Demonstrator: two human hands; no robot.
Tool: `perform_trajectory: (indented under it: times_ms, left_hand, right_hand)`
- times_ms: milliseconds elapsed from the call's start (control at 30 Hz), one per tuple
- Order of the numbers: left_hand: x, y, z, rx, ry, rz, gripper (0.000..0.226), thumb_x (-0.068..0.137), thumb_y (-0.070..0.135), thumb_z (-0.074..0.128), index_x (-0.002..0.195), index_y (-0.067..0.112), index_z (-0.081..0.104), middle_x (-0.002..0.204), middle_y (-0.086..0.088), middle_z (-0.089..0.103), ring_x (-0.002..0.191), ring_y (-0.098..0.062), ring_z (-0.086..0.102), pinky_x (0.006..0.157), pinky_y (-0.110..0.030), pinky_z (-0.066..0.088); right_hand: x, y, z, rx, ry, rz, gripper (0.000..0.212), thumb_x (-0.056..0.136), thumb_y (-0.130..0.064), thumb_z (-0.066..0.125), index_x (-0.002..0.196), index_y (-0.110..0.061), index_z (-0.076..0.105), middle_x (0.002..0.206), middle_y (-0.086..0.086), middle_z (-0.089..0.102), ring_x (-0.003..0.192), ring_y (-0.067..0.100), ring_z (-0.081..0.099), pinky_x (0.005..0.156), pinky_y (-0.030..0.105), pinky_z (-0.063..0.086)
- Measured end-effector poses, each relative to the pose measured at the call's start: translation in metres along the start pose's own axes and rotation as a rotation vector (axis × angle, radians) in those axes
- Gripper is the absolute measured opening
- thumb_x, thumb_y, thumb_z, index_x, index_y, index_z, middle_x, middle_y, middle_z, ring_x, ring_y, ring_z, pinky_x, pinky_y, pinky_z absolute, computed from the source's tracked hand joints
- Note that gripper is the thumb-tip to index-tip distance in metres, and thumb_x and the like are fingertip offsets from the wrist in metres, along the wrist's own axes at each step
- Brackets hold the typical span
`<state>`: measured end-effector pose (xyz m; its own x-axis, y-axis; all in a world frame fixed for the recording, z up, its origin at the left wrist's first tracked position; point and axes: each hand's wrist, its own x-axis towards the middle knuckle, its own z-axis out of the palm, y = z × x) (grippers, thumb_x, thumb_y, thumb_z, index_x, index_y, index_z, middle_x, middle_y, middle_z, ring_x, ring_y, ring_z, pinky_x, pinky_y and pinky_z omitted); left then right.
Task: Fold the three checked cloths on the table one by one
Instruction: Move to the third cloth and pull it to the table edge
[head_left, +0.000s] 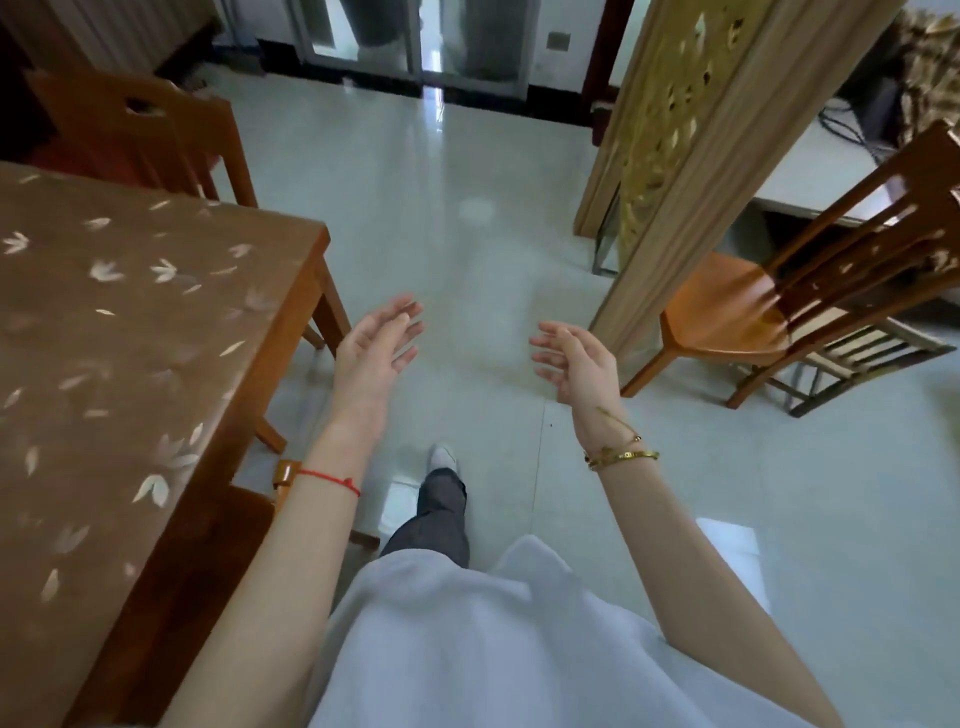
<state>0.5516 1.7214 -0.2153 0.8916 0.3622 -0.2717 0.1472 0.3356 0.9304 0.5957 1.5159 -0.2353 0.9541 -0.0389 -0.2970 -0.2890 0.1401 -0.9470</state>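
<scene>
No checked cloth shows in the head view. A wooden table (291, 291) with a brown leaf-patterned cover fills the left side; the part I see carries nothing. My left hand (376, 345) is raised over the floor just right of the table's corner, palm turned inward, fingers spread, holding nothing. My right hand (576, 361) is raised at the same height farther right, palm facing the left hand, fingers apart and empty. Both hands hang in the air above the tiled floor, apart from the table.
A wooden chair (150, 124) stands behind the table at top left. Another wooden chair (769, 317) stands at right beside a carved wooden screen (670, 145). Pale glossy floor tiles (457, 218) stretch ahead to a glass door. My leg and shoe (441, 499) show below.
</scene>
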Motion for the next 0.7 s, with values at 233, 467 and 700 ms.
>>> perform_trajectory:
  times_ms: [233, 467, 700]
  left_hand:
    - [0.139, 0.027, 0.010, -0.030, 0.008, 0.029, 0.026, 0.099, 0.013, 0.055, 0.123, 0.015, 0.064, 0.123, -0.003, 0.069, 0.115, -0.018, 0.066, 0.099, -0.031, 0.049]
    - [0.276, 0.086, 0.024, -0.012, 0.017, 0.062, 0.030, 0.100, 0.011, 0.053, 0.129, 0.009, 0.060, 0.128, -0.009, 0.066, 0.120, -0.022, 0.063, 0.106, -0.035, 0.046]
    - [0.390, 0.118, 0.034, 0.011, 0.014, 0.055, 0.029, 0.100, 0.014, 0.055, 0.128, 0.012, 0.062, 0.126, -0.005, 0.068, 0.115, -0.018, 0.066, 0.102, -0.032, 0.049]
  right_hand:
    - [0.132, -0.026, 0.060, -0.026, -0.069, 0.021, 0.023, 0.100, -0.017, 0.046, 0.103, -0.014, 0.068, 0.096, 0.005, 0.070, 0.079, 0.014, 0.062, 0.074, 0.025, 0.053]
    - [0.272, -0.072, 0.139, -0.009, -0.097, -0.017, 0.021, 0.100, -0.017, 0.048, 0.098, -0.015, 0.069, 0.093, 0.006, 0.070, 0.077, 0.015, 0.062, 0.072, 0.026, 0.052]
    - [0.376, -0.105, 0.191, 0.011, -0.089, 0.010, 0.021, 0.099, -0.020, 0.049, 0.100, -0.014, 0.069, 0.095, 0.006, 0.071, 0.081, 0.016, 0.062, 0.078, 0.029, 0.054]
